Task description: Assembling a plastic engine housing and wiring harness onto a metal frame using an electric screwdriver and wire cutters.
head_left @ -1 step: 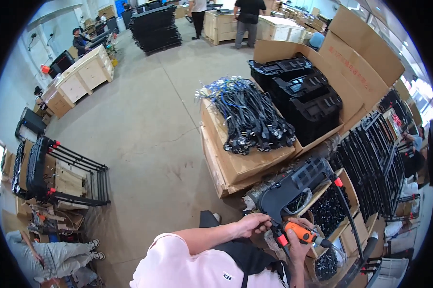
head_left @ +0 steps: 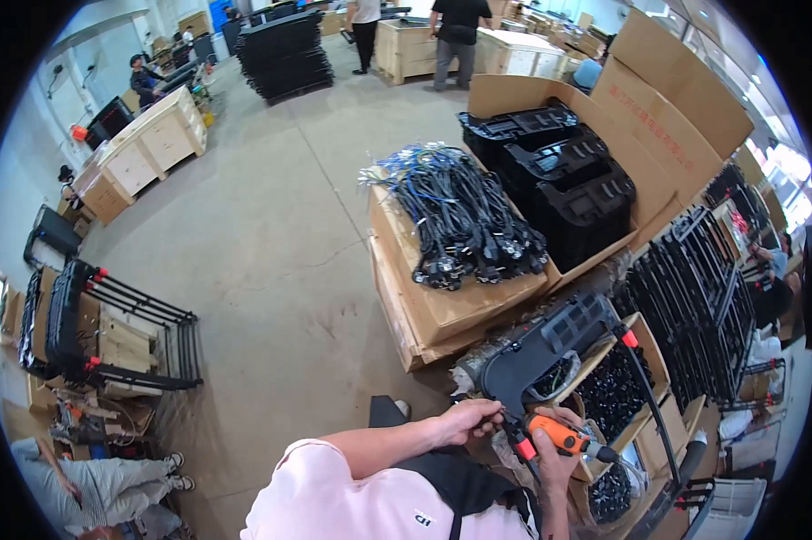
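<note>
Left hand: my left hand (head_left: 467,421) is curled shut on the near lower edge of the black plastic housing (head_left: 550,346), steadying it.
Right hand: my right hand (head_left: 554,454) is wrapped tight around the orange-handled driver (head_left: 559,435); its fingers hide the underside of the handle.
Key relation: the driver lies just right of the left hand's hold, its long axis running left to right, the dark tip end toward the right. The housing sits directly above and beyond both hands, its long axis slanting up to the right. The left hand is the one touching it; the right is just below its lower edge.
Where the housing is: propped on the edge of an open carton in front of me, with a thin black tube frame with red caps (head_left: 645,396) hanging off its right end.
Near carton: the carton under the housing (head_left: 645,337) holds small black parts (head_left: 609,391), heaped loosely.
Cable load: a bundle of black and blue cables (head_left: 455,216) lies on a flat brown box (head_left: 442,306), well beyond the hands.
Big box: the tall open cardboard box (head_left: 676,117) holds stacked black moulded shells (head_left: 559,180).
Right side: black metal frames (head_left: 694,288) lean in a row.
Floor: bare concrete floor (head_left: 262,243), a folded black cart (head_left: 91,333) at far left.
</note>
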Demonstrator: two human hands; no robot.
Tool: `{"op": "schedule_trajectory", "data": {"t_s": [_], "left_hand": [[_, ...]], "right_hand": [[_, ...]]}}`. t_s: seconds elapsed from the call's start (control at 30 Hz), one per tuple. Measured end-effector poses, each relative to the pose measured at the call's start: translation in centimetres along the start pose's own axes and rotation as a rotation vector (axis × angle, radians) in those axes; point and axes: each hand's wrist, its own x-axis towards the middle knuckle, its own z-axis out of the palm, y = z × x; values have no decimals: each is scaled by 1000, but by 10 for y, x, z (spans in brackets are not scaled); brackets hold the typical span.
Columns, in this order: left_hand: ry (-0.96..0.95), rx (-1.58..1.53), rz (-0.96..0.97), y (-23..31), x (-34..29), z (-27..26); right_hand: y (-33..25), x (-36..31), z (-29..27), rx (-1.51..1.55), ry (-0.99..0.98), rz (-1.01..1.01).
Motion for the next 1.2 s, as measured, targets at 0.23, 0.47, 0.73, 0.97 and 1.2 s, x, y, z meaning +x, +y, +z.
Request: {"op": "schedule_trajectory", "data": {"t_s": [0.23, 0.47, 0.73, 0.97, 1.2], "left_hand": [[81, -127, -40, 7, -1, 10], [60, -203, -70, 5, 9, 14], [54, -370, -102, 10, 0, 24], [32, -302, -98, 5, -13, 26], [118, -126, -190, 6, -20, 8]], "right_hand": [[2, -5, 1, -37, -43, 6], [9, -1, 5, -125, -63, -21], [13, -5, 8, -128, -44, -49], [7, -4, 12, -165, -24, -13], [14, 9, 16, -201, -10, 28]]}}
